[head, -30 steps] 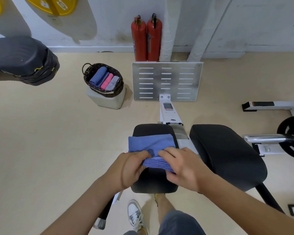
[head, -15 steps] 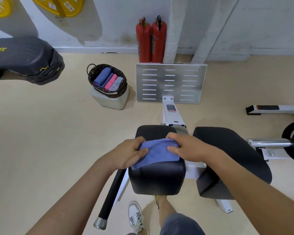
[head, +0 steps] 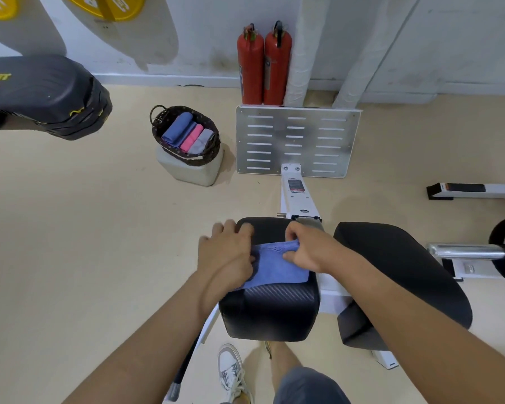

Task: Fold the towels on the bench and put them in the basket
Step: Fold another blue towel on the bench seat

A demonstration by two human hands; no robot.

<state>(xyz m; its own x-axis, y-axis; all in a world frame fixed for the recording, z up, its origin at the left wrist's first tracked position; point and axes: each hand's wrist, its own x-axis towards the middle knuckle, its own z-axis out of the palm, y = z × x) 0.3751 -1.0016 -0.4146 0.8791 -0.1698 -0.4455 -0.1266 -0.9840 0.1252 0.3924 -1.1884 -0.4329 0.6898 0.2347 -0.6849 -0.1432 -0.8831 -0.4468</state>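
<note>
A folded blue towel (head: 277, 266) lies on the black bench pad (head: 271, 310) right in front of me. My left hand (head: 226, 253) covers the towel's left edge, fingers spread forward over the pad. My right hand (head: 306, 249) pinches the towel's far right corner between thumb and fingers. The dark woven basket (head: 213, 141) stands on a pale block (head: 193, 170) on the floor, far left of the bench. Blue, pink and grey folded towels lie side by side inside it.
A second black pad (head: 397, 269) sits to the right of the bench. A slotted metal plate (head: 298, 141) and two red fire extinguishers (head: 264, 62) are ahead by the wall. A black padded arm (head: 41, 94) hangs upper left. A barbell with plate (head: 502, 252) is far right.
The towel was folded over towards me into a smaller rectangle. Both hands moved from its near edge to its far edge and sides.
</note>
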